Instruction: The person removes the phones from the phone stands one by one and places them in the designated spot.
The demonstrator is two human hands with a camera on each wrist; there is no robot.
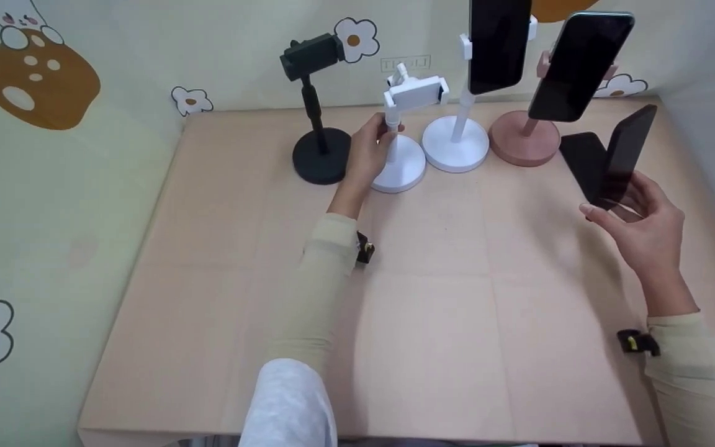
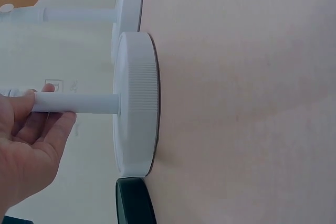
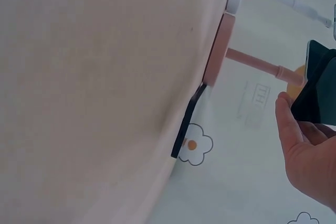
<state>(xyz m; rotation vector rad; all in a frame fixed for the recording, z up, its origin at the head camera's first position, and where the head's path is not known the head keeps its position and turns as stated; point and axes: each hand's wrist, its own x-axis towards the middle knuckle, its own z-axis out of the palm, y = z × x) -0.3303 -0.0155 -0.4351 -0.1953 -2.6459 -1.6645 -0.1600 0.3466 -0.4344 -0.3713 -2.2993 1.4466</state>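
Note:
My left hand [image 1: 367,154] grips the pole of a short white phone stand [image 1: 404,171] whose clamp holds no phone. In the left wrist view, thumb and fingers pinch that pole [image 2: 89,103] above its round base [image 2: 139,145]. My right hand [image 1: 652,233] holds a black phone [image 1: 629,149] by its lower end, raised and tilted above the table. Beyond it, another thin black phone-like slab [image 1: 583,160] lies beside the pink stand's base. The right wrist view shows the held phone [image 3: 320,95] upright in the fingers, its upper part cut off by the frame.
A black phone stand [image 1: 322,158] is left of my left hand. To the right stand a taller white stand [image 1: 457,149] bearing a phone [image 1: 499,46] and a pink stand [image 1: 524,143] bearing another phone [image 1: 581,68]. The table [image 1: 419,335] meets walls behind and at right.

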